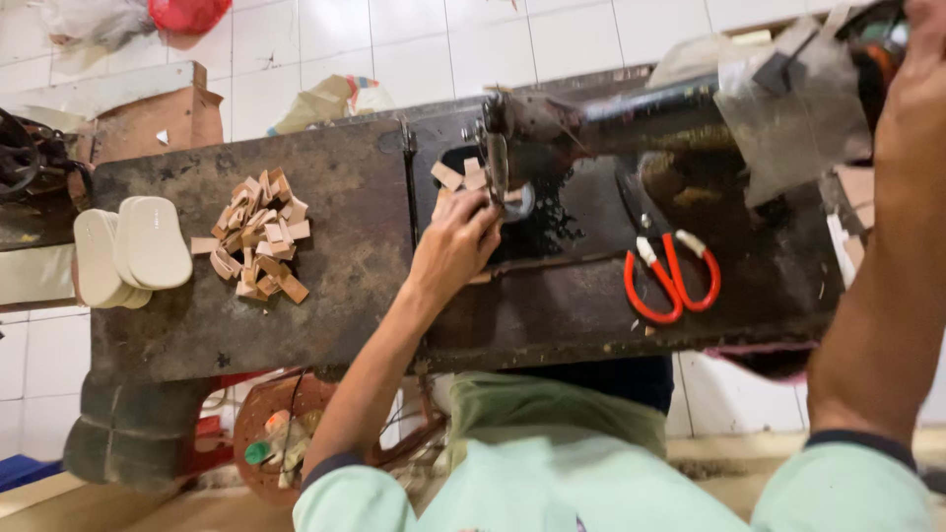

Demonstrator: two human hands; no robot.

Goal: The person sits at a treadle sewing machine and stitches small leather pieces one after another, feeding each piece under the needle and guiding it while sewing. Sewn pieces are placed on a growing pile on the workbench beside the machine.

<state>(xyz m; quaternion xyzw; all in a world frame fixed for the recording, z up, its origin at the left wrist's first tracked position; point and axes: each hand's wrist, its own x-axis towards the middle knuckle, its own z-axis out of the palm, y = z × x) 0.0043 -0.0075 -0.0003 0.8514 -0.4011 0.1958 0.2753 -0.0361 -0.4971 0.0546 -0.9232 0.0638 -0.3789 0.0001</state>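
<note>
My left hand [455, 246], fingers pinched together, presses a tan leather piece [455, 175] at the sewing machine's needle [498, 163]. My right hand [921, 59], at two o'clock, grips the handwheel; finger state unclear. One pair of red scissors [672, 276] at three o'clock; one pile of tan pieces [259, 234] and stacked pale insoles [133, 251] at nine o'clock.

The person wears a pale mint-green short-sleeved shirt [552, 493] whose sleeves end in dark navy cuffs, olive-green trousers [552, 409] below it, and both forearms and hands are bare.
</note>
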